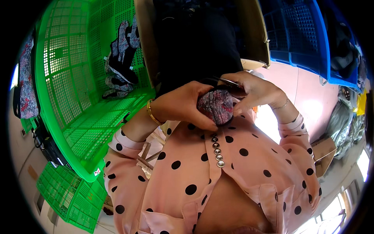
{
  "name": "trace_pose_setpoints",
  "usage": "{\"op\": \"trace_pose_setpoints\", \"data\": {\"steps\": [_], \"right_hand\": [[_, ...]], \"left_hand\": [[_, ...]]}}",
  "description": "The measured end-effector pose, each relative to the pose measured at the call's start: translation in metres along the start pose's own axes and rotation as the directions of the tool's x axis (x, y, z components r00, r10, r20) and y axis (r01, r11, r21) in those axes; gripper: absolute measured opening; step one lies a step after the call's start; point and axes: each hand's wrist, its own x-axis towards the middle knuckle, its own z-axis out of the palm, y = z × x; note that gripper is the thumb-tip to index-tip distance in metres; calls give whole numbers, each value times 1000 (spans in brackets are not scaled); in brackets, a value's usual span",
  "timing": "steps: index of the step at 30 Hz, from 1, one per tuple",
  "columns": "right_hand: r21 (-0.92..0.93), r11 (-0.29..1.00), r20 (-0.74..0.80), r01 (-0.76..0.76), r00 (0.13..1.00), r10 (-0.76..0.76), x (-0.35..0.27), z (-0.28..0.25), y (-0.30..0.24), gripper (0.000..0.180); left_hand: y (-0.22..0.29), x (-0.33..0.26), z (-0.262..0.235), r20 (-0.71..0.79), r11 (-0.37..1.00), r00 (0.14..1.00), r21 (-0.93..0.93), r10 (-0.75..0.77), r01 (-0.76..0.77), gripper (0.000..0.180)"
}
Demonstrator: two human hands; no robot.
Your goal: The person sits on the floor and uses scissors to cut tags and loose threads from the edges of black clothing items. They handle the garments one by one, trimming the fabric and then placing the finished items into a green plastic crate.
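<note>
Close in front of my chest, my left hand [185, 105] is closed round a bunched piece of floral fabric [215, 106], grey and red with a dark edge. My right hand [255, 91] is beside it, fingers curled round a small tool with thin metal blades [230, 82], which looks like thread snips. The blades point left, over the top of the fabric. The tool's grip is mostly hidden by my fingers. Below both hands lies dark cloth [198, 46].
A large green plastic basket [64, 117] at left holds several floral fabric pieces [120, 58]. A cardboard box [255, 31] stands ahead, with a blue crate [300, 35] to its right. Clear plastic bags [348, 124] lie far right. Another green basket [70, 195] is at lower left.
</note>
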Motion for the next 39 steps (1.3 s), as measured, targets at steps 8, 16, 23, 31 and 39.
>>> {"op": "trace_pose_setpoints", "data": {"steps": [8,16,23,31,39], "right_hand": [[-151,986,-88,-71,994,59,5,2,-6,47],[-791,596,-437,-136,808,-396,38,-4,4,27],[-731,670,-396,-132,881,-258,16,-16,2,27],[-841,432,-535,-327,629,-564,26,-16,30,33],[-296,933,-724,-207,686,-78,27,-16,58,35]], "left_hand": [[1,4,-8,-191,989,979,-110,74,-96,32],[-5,35,-39,-362,423,387,902,848,-82,22],[-20,47,-55,-371,424,462,905,805,-13,24],[0,31,-68,-281,415,535,898,797,-147,28],[-41,49,-85,-275,194,473,957,837,214,28]]}}
